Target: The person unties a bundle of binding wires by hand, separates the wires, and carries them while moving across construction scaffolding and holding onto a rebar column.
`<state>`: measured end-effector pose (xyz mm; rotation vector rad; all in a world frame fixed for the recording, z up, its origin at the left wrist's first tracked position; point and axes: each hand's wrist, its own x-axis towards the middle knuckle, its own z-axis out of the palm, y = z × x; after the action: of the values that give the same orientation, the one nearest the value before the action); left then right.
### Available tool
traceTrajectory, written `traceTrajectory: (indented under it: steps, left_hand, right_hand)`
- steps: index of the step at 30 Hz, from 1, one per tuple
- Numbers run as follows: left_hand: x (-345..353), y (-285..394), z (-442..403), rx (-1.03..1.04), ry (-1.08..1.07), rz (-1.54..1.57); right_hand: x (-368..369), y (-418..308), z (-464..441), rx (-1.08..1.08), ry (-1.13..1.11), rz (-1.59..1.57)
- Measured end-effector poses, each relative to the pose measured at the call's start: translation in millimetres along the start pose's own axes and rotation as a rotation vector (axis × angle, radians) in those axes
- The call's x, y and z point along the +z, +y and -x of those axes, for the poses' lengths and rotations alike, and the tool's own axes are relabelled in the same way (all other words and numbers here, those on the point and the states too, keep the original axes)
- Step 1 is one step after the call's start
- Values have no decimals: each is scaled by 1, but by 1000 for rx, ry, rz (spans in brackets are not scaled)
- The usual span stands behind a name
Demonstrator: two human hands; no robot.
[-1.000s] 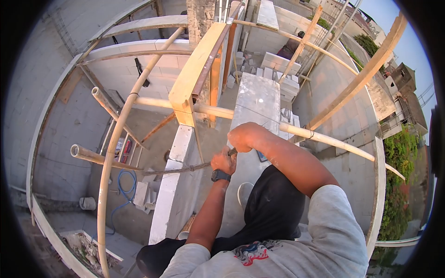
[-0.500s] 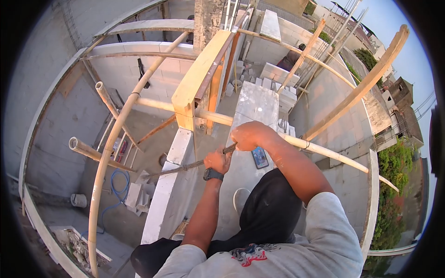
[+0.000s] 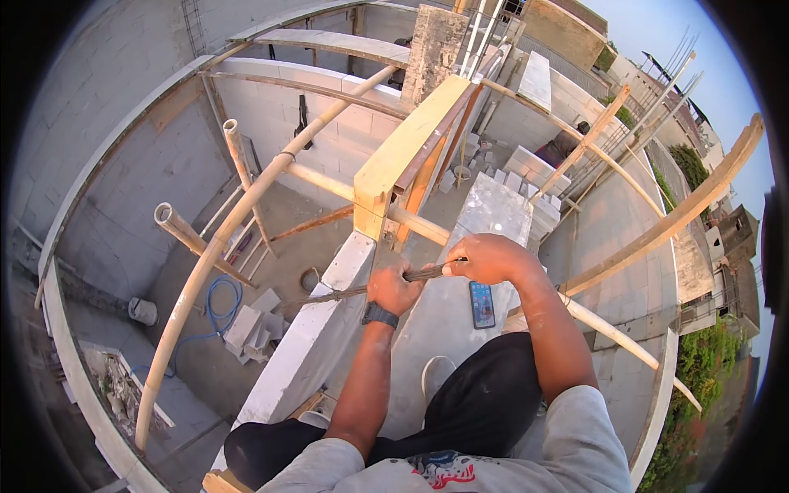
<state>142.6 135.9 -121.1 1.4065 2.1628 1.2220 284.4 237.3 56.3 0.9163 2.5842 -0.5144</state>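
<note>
Dark brown, thin wire bundle (image 3: pixel 426 273) fills my curled left hand (image 3: pixel 391 288); my right hand (image 3: pixel 496 260) pinches it. Flat black phone (image 3: pixel 482 305): writing too small.

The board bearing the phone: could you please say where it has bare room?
Free: the board beyond the right hand, and its patch between the phone and left hand. Crowded: around both hands, which grip dark strands.
</note>
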Motion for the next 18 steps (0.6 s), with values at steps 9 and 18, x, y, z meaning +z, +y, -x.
traceTrajectory:
  steps: [9,18]
  left_hand:
    - [21,2,10,62,-440,132]
    - [58,10,22,-48,-619,136]
  right_hand:
    - [20,30,6,145,-107,-31]
    - [53,54,-7,221,-241,208]
